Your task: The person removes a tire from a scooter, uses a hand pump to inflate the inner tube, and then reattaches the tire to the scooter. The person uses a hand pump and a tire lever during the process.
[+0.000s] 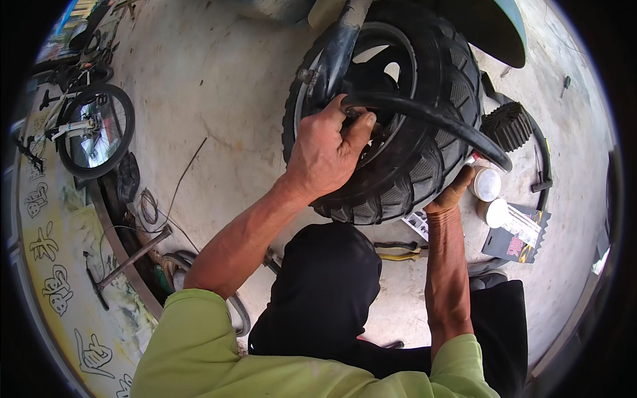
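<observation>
Right now, two hands are sitting apart at a big black tire (398, 202), which is filling the upper middle, just past the person's knee (325, 278). The left hand (328, 152) is resting at the open side of the wheel, its thumb and fingers bending close together near one end of a fat black tube (431, 116); I cannot tell what they are pinching. The tube is curving across the tire to the right. The right hand (453, 190) is touching the tire's lower right side, but its fingertips are hiding, so I cannot tell how tightly they are holding. A thick metal leg (340, 56) is running down beside the wheel. On the right, a bumpy black block (507, 127) is lying near the tire, and two white tubs (489, 184) are sitting below it. Far left, a bike (78, 126) is showing its round wheel, and a T-shaped bar (131, 262) is lying below.
</observation>
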{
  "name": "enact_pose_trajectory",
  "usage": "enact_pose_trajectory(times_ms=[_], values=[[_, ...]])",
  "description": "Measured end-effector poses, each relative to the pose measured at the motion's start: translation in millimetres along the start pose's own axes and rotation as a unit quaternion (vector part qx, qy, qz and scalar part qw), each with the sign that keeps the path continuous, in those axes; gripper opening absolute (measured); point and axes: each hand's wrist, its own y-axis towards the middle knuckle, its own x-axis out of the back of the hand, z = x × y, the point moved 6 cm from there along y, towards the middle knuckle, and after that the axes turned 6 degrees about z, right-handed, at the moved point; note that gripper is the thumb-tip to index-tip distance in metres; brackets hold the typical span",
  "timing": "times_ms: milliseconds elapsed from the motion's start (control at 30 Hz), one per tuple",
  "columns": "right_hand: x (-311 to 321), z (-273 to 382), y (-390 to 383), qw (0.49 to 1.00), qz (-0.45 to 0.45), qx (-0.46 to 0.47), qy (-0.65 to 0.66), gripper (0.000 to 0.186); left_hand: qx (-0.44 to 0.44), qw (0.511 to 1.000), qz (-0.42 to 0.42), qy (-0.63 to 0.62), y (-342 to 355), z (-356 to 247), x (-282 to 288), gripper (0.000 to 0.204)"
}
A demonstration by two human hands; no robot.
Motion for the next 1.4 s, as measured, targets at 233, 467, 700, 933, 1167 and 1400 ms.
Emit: enact_pose_trajectory(times_ms=[233, 467, 700, 933, 1167, 1400], values=[[-7.5, 1.2, 0.2, 0.995, -0.006, -0.010, 0.100, 0.105, 0.001, 0.992, 0.121, -0.020, -2.0, 6.0, 6.5, 0.014], [20.5, -3.4, -6.3, 0.986, 0.072, -0.041, 0.147, 0.103, -0.060, 0.988, 0.143, 0.005, -1.7, 11.3, 7.9, 0.017], [-17.8, 12.4, -4.4, 0.999, -0.011, -0.012, -0.044, 0.099, 0.012, 0.992, 0.127, 0.000, -2.7, 9.1, 5.4, 0.016], [-8.6, 17.2, -18.0, 0.999, -0.009, 0.005, -0.037, 0.102, 0.059, 0.987, 0.122, -0.090, -3.2, 22.8, -11.2, 0.017], [-6.8, 40.0, -37.4, 0.981, -0.072, 0.080, -0.159, 0.086, 0.039, 0.974, 0.098, -0.203, -13.3, 32.7, -22.5, 0.026], [-83.1, 109.7, -72.5, 0.901, 0.036, 0.072, -0.426, 0.053, 0.108, 0.942, 0.171, -0.267, -8.4, 34.3, -12.9, 0.063]])
